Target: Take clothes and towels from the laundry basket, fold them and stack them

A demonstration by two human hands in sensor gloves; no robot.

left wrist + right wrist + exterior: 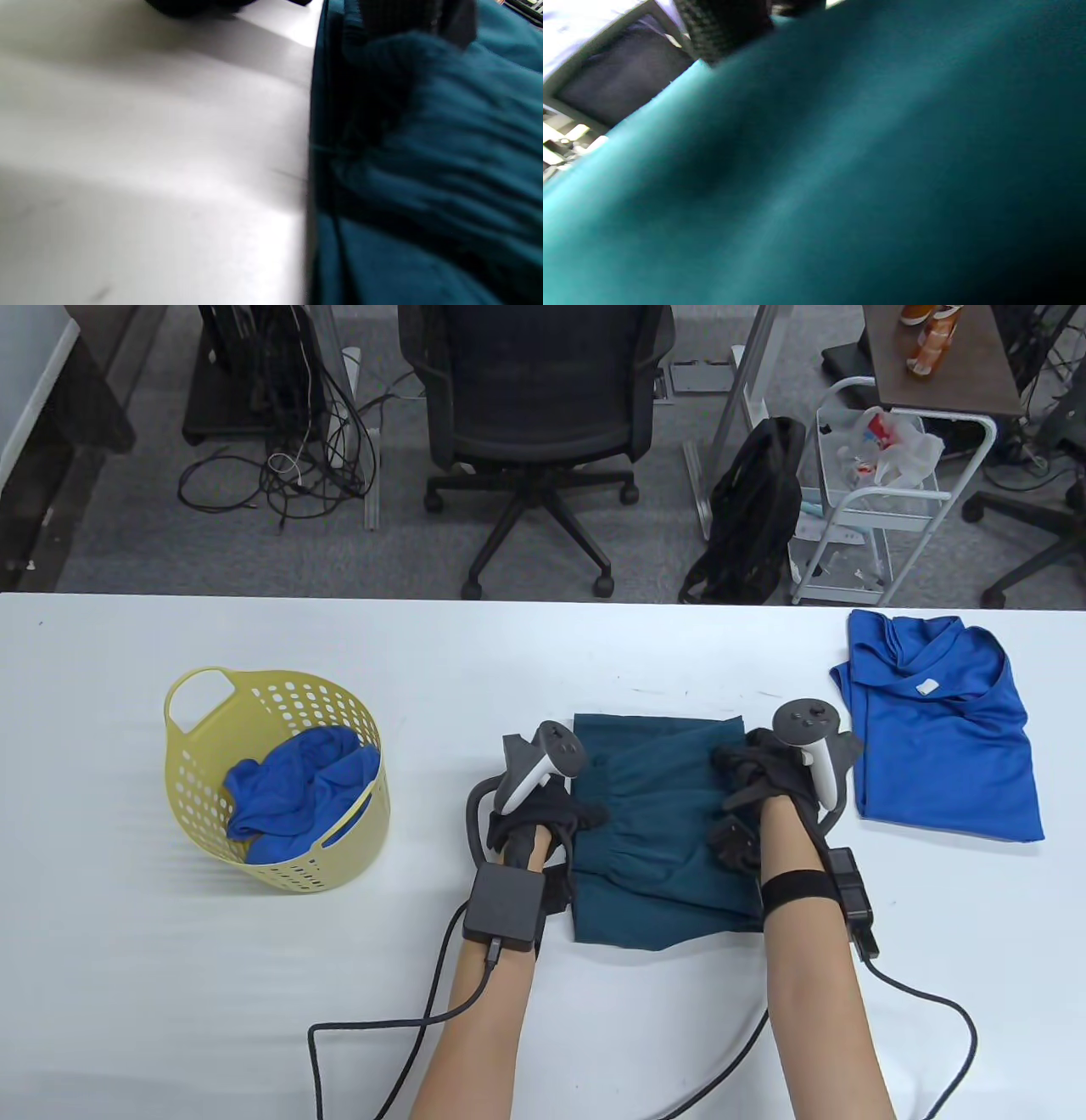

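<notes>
A: Where did things stand?
B: Blue shirt [942, 729] lay folded on the worktop's [254, 984] right; teal garment [657, 831] sat mid-fold at centre, left hand [543, 810] and right hand [764, 793] pressing its sides, finger positions unclear.
A: And left?
B: A blue cloth [297, 793] waited in the basket [276, 780].

Both wrist views are showing heavy motion blur. In the right wrist view the teal garment [840, 178] is filling nearly the whole frame, so its folds are not resolving. In the left wrist view the gloved fingers [407, 17] are being cut off by the top edge. In the table view the left hand [543, 810] and right hand [768, 793] are covering the garment's side edges; whether the fingers are gripping fabric or pressing on it cannot be determined. The laundry basket [195, 780] wall is hiding the lower part of the blue cloth [297, 789].
</notes>
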